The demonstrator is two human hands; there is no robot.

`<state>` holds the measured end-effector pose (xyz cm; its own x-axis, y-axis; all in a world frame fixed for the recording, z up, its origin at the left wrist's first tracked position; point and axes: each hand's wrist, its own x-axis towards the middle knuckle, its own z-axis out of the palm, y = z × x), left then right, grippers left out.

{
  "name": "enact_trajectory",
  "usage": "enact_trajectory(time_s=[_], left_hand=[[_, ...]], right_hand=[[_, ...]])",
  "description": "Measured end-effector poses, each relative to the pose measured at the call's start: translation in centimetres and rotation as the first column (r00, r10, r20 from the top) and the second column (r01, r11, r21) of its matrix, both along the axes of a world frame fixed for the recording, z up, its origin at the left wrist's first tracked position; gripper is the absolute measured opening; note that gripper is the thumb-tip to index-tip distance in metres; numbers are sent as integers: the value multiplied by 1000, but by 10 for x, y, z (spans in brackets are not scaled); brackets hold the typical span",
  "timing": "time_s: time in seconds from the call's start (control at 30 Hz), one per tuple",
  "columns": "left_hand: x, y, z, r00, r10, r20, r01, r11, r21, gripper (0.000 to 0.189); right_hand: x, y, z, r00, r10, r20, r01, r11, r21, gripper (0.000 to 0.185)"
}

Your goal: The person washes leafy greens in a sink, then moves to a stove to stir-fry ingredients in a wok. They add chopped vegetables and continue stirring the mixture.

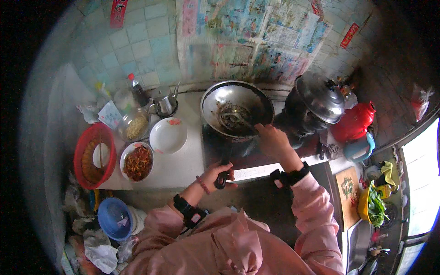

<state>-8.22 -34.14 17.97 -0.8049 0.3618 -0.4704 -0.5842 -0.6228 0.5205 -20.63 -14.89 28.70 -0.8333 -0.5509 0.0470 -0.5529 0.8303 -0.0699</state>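
A metal wok [237, 94] with dark residue and some liquid at its bottom sits on the dark stove top [220, 151]. Below it, my left hand [220, 173] is closed around the wok's black handle [225, 160]. Over the wok's right front rim, my right hand [273, 139] grips a spatula or ladle [245, 123], whose head rests in the wok's bottom. Left of the stove stand a white bowl [168, 135] with a red floral rim and a bowl of reddish-brown chopped food [137, 163].
A steel kettle [164, 105], sauce bottle [138, 92], and red basket [111, 165] stand left. A lidded pot [318, 99], red thermos [354, 122], and blue jug [359, 149] are right. Farther right lie a cutting board [347, 202] and a yellow bowl of greens [364, 206].
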Motion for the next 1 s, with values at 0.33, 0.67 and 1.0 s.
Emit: enact_trajectory(time_s=[0.33, 0.67, 1.0], left_hand=[[-3, -8, 3, 998, -44, 40, 44, 999, 3, 14], [-2, -20, 9, 998, -57, 34, 57, 998, 1, 12], [-3, -17, 2, 997, -60, 43, 59, 998, 21, 14]], right_hand=[[-51, -18, -28, 984, -132, -117, 117, 985, -127, 38], [18, 46, 47, 993, 110, -38, -108, 993, 53, 36], [-31, -5, -6, 989, -17, -144, 6, 997, -74, 38]])
